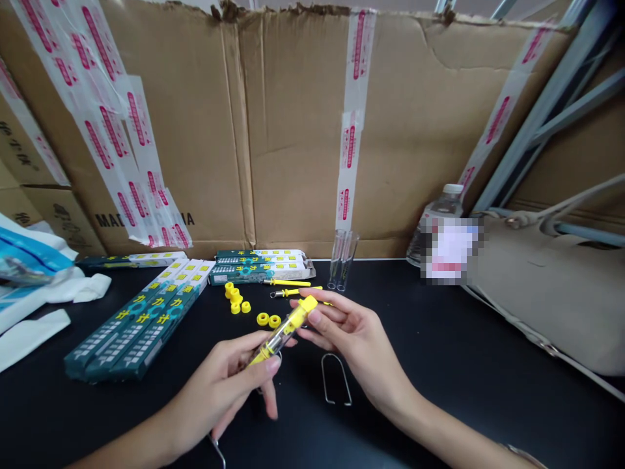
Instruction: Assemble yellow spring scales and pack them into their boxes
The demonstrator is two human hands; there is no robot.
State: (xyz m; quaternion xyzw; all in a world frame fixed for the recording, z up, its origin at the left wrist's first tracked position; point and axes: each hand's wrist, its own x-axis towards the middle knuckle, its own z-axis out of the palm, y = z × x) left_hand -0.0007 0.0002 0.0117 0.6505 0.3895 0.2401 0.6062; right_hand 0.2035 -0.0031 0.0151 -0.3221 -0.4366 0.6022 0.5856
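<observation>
Over the table's middle I hold a spring scale (279, 337), a clear tube with yellow and metal parts inside. My left hand (229, 378) is closed round its lower part, and a bent wire (218, 449) shows below that hand. With thumb and fingers, my right hand (349, 332) grips the yellow cap (307, 304) at the tube's upper end. A wire handle (336, 378) lies under my right hand. Just beyond my hands are several yellow caps (262, 319), yellow rods with metal ends (293, 292) and clear tubes (342, 260) standing upright.
Dark green and white boxes (139, 319) lie at left, with more boxes (261, 266) at the back. White and blue plastic packaging (29, 280) is at far left. A water bottle (442, 215) and a beige bag (547, 286) stand at right. A cardboard wall (297, 143) closes the back.
</observation>
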